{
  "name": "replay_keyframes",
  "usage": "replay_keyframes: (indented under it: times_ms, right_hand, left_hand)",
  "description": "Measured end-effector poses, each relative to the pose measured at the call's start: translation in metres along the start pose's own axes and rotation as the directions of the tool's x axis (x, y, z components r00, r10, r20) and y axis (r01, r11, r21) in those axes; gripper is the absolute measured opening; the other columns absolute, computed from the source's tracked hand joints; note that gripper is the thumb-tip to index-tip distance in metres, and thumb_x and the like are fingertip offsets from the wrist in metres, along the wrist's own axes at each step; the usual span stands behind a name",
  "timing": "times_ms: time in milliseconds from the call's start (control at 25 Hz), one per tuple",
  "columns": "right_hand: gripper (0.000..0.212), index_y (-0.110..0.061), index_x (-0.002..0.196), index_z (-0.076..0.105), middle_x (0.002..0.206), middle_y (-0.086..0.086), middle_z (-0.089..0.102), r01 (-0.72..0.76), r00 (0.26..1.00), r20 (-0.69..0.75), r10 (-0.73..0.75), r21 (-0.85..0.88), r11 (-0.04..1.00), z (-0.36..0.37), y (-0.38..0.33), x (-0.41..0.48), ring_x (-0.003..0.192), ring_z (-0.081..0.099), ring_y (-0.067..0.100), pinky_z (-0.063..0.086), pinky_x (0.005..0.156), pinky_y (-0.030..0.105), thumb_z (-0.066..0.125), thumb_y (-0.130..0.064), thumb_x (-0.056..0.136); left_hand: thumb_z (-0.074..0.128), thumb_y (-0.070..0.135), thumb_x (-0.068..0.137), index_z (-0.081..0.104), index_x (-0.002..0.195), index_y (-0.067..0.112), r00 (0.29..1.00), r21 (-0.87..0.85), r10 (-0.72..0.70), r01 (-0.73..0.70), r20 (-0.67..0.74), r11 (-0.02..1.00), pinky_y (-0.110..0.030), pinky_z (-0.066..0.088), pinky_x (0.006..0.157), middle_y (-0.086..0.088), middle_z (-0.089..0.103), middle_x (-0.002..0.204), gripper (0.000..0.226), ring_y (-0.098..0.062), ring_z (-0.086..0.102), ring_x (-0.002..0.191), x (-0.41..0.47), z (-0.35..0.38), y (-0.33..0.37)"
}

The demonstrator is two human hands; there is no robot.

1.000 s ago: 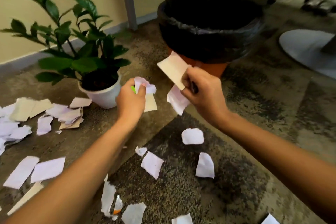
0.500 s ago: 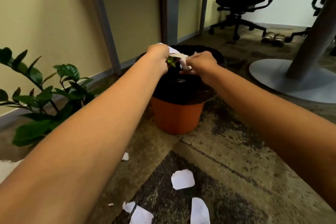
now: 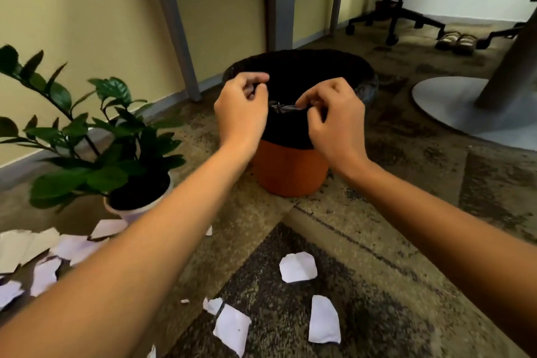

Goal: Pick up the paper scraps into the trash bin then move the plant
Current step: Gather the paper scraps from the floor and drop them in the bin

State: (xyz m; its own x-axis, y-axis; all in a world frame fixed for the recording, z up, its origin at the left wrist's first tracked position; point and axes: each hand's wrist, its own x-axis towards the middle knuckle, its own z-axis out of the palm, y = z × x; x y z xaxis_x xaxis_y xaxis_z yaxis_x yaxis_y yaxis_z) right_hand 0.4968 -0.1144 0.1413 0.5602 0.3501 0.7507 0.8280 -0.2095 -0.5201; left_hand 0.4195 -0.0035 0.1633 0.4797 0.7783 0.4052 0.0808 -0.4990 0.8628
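Both hands sat over the trash bin [image 3: 290,171] rim at 12 o'clock. Left hand [image 3: 242,113] loosely curled, empty; right hand [image 3: 334,122] fingers bent, apparently nothing held. Remaining paper scraps [image 3: 297,267] lay at 6 o'clock, biggest pile at 8, left hand nearer. Plant [image 3: 96,148] at 9.

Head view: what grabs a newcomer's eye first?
Both bare hands, left hand and right hand, hover over the near rim of the orange trash bin at centre. White paper scraps litter the carpet in front, and a potted plant stands left of the bin.

Both hands [image 3: 241,109] now empty (scraps gone), nearer trash bin [image 3: 290,171] rim.
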Motion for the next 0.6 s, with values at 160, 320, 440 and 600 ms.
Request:
replay_keyframes:
  times_ms: [160,320,440,600]
  right_hand:
    - [0.014,-0.004,0.082,0.065,0.094,0.01,0.055,0.157,0.963,0.22,-0.158,0.019,0.987,0.004,0.01,-0.071,0.088,0.054,0.017,0.038,0.076,0.018,0.053,0.003,0.079]
    - [0.019,-0.007,0.102,0.066,0.115,0.012,0.054,0.107,0.768,0.639,-0.044,-0.059,0.993,0.015,0.039,-0.146,0.11,0.052,0.028,0.044,0.09,0.033,0.057,-0.005,0.085]
    - [0.043,-0.024,0.135,0.048,0.152,0.012,0.023,0.021,0.46,0.87,0.176,-0.209,0.978,0.021,0.06,-0.183,0.14,0.023,0.034,0.026,0.112,0.044,0.055,-0.032,0.093]
    - [0.079,-0.064,0.139,0.008,0.159,0.003,-0.019,0.061,-0.02,0.993,0.115,-0.113,0.992,0.015,0.071,-0.199,0.145,-0.019,0.032,-0.009,0.112,0.062,0.056,-0.069,0.076]
  left_hand:
    - [0.055,0.015,0.092,0.067,0.101,0.026,0.999,-0.01,-0.002,0.002,0.038,1.0,-0.013,0.04,0.093,0.007,0.057,0.123,0.019,-0.003,0.054,0.112,-0.081,-0.025,-0.062]
    - [0.06,0.03,0.089,0.062,0.109,0.028,0.952,0.301,-0.269,0.216,0.147,0.929,-0.016,0.029,0.093,0.002,0.046,0.135,0.02,-0.015,0.043,0.127,-0.16,-0.048,-0.135]
    - [0.06,0.047,0.085,0.045,0.132,0.023,0.832,0.578,-0.504,0.299,0.232,0.76,-0.041,0.027,0.112,-0.012,0.03,0.144,0.055,-0.032,0.03,0.135,-0.199,-0.062,-0.176]
    - [0.046,0.076,0.068,0.028,0.141,0.036,0.738,0.653,-0.532,0.165,0.416,0.739,-0.05,0.009,0.118,-0.009,0.009,0.155,0.086,-0.031,0.006,0.145,-0.228,-0.069,-0.192]
